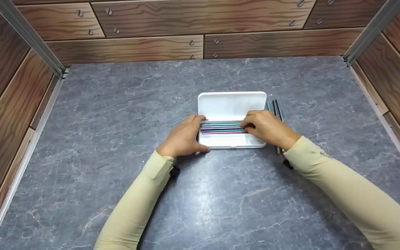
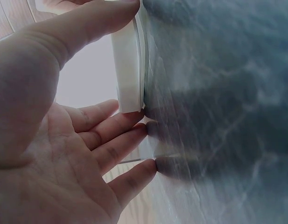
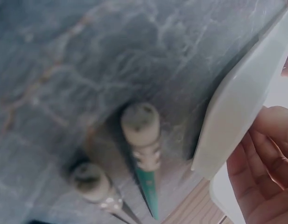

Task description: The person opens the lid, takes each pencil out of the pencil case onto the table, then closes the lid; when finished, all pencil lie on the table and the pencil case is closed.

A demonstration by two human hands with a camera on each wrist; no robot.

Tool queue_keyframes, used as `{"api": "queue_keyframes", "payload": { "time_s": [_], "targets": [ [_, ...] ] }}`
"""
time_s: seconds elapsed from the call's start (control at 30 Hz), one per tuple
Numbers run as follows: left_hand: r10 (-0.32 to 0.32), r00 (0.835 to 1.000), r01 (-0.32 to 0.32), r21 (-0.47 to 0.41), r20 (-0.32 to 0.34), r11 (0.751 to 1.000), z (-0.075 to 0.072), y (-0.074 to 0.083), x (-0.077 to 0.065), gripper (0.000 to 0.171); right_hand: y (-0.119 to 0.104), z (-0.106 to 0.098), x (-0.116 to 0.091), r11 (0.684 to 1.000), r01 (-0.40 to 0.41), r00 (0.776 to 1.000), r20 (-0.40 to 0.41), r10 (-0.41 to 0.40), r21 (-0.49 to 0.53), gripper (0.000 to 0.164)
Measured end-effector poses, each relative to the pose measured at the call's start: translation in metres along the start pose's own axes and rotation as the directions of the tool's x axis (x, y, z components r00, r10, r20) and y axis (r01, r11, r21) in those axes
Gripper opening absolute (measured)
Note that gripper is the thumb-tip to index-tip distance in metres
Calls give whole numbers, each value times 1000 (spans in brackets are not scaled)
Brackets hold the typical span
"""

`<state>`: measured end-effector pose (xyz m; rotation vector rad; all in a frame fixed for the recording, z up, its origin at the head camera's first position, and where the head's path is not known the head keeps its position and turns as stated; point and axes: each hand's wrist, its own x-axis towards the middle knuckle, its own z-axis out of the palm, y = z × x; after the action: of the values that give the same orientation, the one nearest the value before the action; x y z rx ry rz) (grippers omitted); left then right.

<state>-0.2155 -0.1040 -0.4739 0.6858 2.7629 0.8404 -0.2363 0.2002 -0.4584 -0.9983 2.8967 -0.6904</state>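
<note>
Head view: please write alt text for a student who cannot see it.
A person's right hand covers the right ends of colored pencils lying in an open white case; the left hand rests against the case's left end. Loose pencils lie right of the case on a gray marbled table.

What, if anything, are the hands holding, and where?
The left hand holds the white case by its left end; whether the right hand pinches any sticks is hidden.

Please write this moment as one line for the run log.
case: open, pencils inside | left hand: on case's left end | right hand: at pencils' right ends, grip unclear | loose pencils: right of case
</note>
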Motion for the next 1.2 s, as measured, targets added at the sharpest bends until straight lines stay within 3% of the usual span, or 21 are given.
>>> {"api": "queue_keyframes", "payload": {
  "time_s": [0.33,0.63,0.87,1.2],
  "targets": [
    [3,1000,-3,1,7,1000,-1,2,0,100,5,-3,-5,1000,7,995,-97,-6,17,17],
    [7,1000,-7,-8,3,1000,-1,-1,0,100,13,-23,-15,997,-44,982,-179,56,71,16],
    [5,1000,-5,-3,7,1000,1,0,1,100,19,-38,-31,984,-139,949,-270,165,115,17],
    [-4,1000,4,-7,4,1000,0,0,0,100,32,-42,-55,942,-278,879,-346,329,190,15]
  ]
}}
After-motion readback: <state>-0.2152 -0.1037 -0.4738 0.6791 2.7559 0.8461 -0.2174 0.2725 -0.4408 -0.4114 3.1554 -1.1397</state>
